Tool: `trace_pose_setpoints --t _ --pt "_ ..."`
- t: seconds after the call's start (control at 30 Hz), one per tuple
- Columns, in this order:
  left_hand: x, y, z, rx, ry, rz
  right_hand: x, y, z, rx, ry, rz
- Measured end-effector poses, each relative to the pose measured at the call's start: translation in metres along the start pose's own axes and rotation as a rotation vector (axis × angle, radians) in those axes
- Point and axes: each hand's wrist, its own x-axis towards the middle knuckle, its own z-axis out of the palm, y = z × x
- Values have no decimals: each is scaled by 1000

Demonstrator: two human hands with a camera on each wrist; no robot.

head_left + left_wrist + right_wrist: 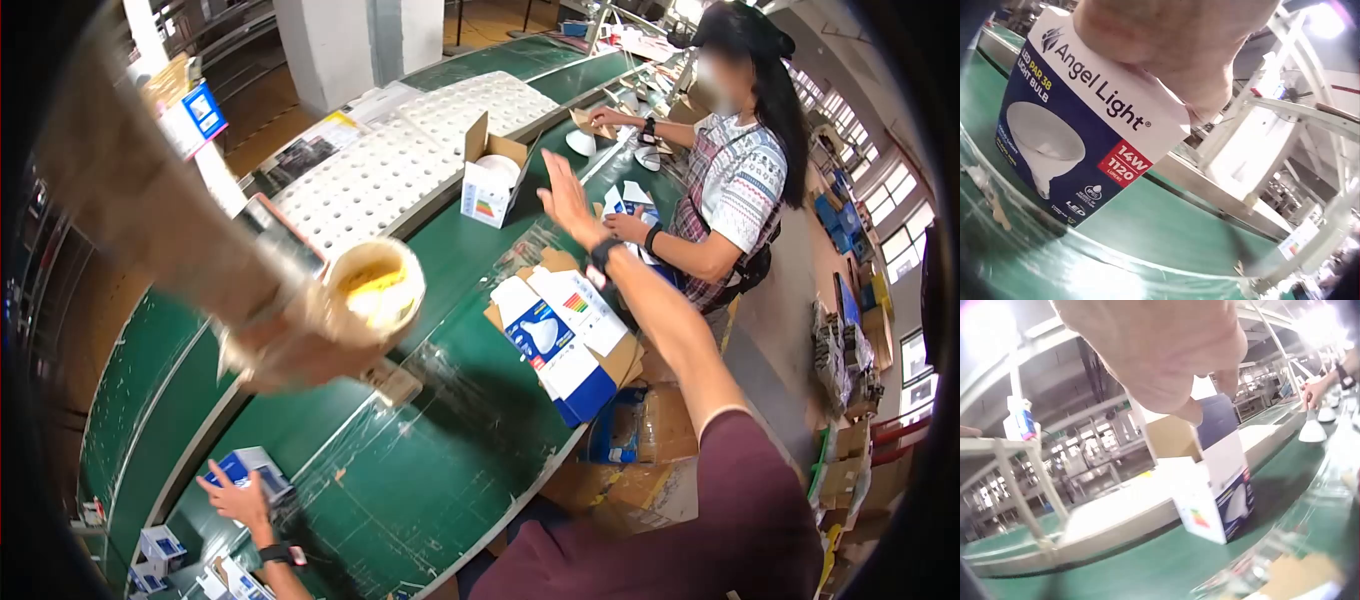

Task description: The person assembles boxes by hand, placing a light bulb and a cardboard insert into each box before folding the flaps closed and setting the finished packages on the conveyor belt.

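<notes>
At the lower left of the head view, my left hand rests at a blue and white bulb box; the left wrist view has that hand over the top of the printed box. My right hand is raised with fingers extended near an open-topped box that holds a white bulb. In the right wrist view the hand is above that upright box, its flaps up; whether the fingertips touch a flap I cannot tell.
Flattened boxes lie stacked on the green table near its edge. More small boxes stand at lower left. A blurred beam and a round container cross the upper left. Another person handles a box at the right, near loose bulbs.
</notes>
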Motion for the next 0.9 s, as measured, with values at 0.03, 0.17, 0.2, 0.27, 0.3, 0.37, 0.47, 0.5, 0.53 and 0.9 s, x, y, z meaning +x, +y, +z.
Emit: trace_pose_setpoints --t 0.03,0.17,0.2,0.27,0.3,0.37,0.47,0.5,0.53,0.9 --pt "22 -1 8 27 -18 -55 27 13 0 -127 27 -129" --pt "59 -43 79 43 -131 -181 95 66 27 -463 -195 -256" --pt "63 -50 77 107 -171 -144 109 66 28 -473 -365 -210" --pt "64 -61 77 110 -145 -81 114 62 31 -417 -493 -191" --pt "63 -68 80 108 -137 -50 108 56 32 -356 -458 -228" --pt "62 -71 79 63 -126 -37 94 35 26 -264 -441 -257" --pt "71 -84 83 50 -69 5 69 -30 -13 -181 -435 -211" --pt "82 -91 88 70 -81 -16 56 -53 -32 -179 -422 -210" --pt "93 -94 92 85 -96 -38 42 -78 -52 -183 -411 -212" --pt "95 -64 43 52 420 188 -249 -272 -143 -116 -281 -131"
